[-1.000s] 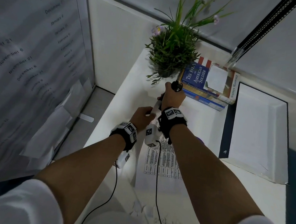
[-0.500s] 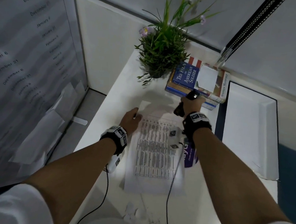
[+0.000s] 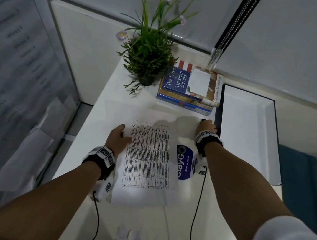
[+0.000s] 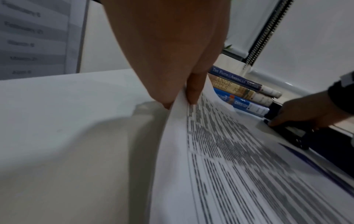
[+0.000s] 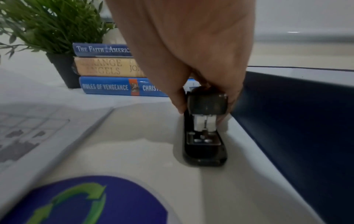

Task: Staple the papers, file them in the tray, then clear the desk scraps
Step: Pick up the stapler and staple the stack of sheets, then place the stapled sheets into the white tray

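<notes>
1. The papers (image 3: 147, 157) lie flat on the white table (image 3: 85, 143), printed with a dense table of dark text. Their left edge is lifted slightly off the surface.
2. The left hand (image 3: 117, 139) pinches that raised left edge, one finger on top of the sheet and another beneath it, as the left wrist view shows.
3. The stapler (image 5: 205, 130), black with a metal inner channel, stands on the table just right of the papers' far corner. Its base is down and its arm is raised a little at the front.
4. The right hand (image 3: 207, 127) grips the stapler's rear end from above, fingers curled down both of its sides.
5. The tray (image 3: 249, 132), white inside with a dark blue outer wall, sits right beside the stapler. Its wall rises close against the hand's outer fingers, leaving only a narrow strip of table there.
6. A round purple sticker (image 3: 183, 162) with a green arrow logo lies on the table between the papers and the right forearm.
7. A stack of books (image 3: 189, 92) lies just beyond the stapler, with a white note on the top cover. A potted plant (image 3: 147, 57) stands touching the stack's left side.
8. Bare table shows between the papers' far edge and the books, and to the left of the papers up to the table edge.
9. Small torn paper scraps (image 3: 142, 238) lie scattered near the table's front edge, well apart from the papers, between the two forearms.
</notes>
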The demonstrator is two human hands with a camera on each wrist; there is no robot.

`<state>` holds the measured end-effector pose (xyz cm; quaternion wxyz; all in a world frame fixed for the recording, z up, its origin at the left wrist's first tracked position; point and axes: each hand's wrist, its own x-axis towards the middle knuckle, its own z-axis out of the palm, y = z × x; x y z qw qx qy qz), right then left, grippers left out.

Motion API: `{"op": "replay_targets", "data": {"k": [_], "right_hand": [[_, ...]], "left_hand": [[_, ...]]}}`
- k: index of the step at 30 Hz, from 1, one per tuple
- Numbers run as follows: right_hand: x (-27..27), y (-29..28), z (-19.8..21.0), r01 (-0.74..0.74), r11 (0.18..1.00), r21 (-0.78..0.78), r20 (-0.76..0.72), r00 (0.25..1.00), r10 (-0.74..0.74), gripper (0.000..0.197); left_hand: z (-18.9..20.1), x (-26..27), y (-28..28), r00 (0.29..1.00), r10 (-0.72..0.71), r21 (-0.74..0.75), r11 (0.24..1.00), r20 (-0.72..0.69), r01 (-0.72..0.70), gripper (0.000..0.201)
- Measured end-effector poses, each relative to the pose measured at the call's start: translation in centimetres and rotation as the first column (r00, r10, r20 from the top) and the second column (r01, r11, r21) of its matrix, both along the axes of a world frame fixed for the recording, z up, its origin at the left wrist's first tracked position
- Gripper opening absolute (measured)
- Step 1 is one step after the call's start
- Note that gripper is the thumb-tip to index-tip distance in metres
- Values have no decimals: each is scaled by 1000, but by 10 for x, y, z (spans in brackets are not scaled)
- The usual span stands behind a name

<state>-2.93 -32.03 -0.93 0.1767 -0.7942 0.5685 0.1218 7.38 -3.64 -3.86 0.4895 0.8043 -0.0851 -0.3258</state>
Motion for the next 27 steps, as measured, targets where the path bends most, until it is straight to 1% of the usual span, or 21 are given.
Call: {"op": "replay_targets", "data": {"k": [2, 4, 5, 7, 8, 9, 10, 11, 13, 14, 15, 16, 17, 18, 20, 22, 23, 24, 25, 26, 27], "right_hand": [[-1, 0, -2, 20, 1000, 11, 23, 1000, -20, 37], [-3, -2, -4, 68, 998, -7, 57, 996, -68, 44], [-4, -1, -3, 48, 998, -46, 78, 996, -44, 50], [-7, 9, 7, -97, 976, -197, 195, 971, 136, 56], [-10, 18, 14, -193, 950, -247, 293, 919, 263, 55], [-15, 29, 20, -276, 933, -231, 410, 842, 350, 54], [-22, 41, 25, -338, 930, -143, 523, 772, 361, 53], [-33, 54, 27, -380, 925, 3, 599, 741, 303, 55], [-61, 74, 22, -353, 875, 331, 651, 756, 59, 65], [-74, 84, 17, -307, 820, 483, 639, 764, -90, 75], [-85, 94, 15, -275, 758, 591, 616, 761, -204, 84], [-93, 103, 14, -275, 712, 646, 614, 742, -270, 87], [-101, 111, 14, -284, 695, 660, 631, 712, -308, 82], [-113, 118, 19, -294, 706, 645, 670, 662, -336, 69], [-118, 123, 23, -282, 712, 643, 708, 574, -411, 41], [-128, 120, 31, -213, 737, 641, 726, 479, -493, 32], [-137, 114, 40, -155, 774, 613, 743, 445, -499, 30], [-146, 105, 48, -96, 815, 572, 761, 432, -484, 28], [-157, 95, 56, -49, 841, 539, 776, 418, -473, 24], [-168, 82, 63, -16, 854, 520, 780, 417, -467, 21], [-179, 69, 68, 9, 853, 522, 775, 412, -478, 19]], "left_hand": [[1, -2, 3, 1000, -15, -38, 999, 19, 16, 27], [2, -3, 7, 999, -15, -61, 998, 49, 18, 41], [6, -5, 8, 998, -13, -81, 997, 57, 18, 41], [20, -7, 10, 999, 9, -122, 993, 39, -4, 34], [24, -4, 12, 999, 22, -145, 989, 26, -18, 33], [33, -3, 15, 1000, 17, -170, 985, 11, -15, 34], [40, 0, 18, 1000, 13, -195, 981, 11, -11, 36], [47, 2, 21, 1000, 14, -210, 978, 10, -12, 42], [66, 5, 24, 1000, 28, -273, 962, -6, -29, 51], [73, 8, 24, 1000, 30, -311, 950, -5, -30, 52], [84, 9, 23, 1000, 18, -343, 939, -9, -20, 51], [95, 11, 21, 1000, 0, -358, 934, -12, -4, 49], [103, 12, 19, 999, -29, -374, 927, -29, 16, 48], [115, 8, 14, 997, -67, -382, 923, -38, 48, 46], [127, 7, 1, 993, -52, -419, 908, -108, 2, 39], [139, -5, -15, 968, -39, -462, 883, -247, -82, 34], [145, -16, -25, 941, -73, -485, 868, -331, -104, 38], [146, -26, -36, 907, -114, -490, 865, -404, -109, 44], [147, -41, -46, 885, -172, -468, 882, -432, -58, 46], [145, -56, -55, 880, -233, -419, 907, -413, 44, 44], [136, -71, -66, 890, -293, -330, 927, -350, 176, 41]]}}
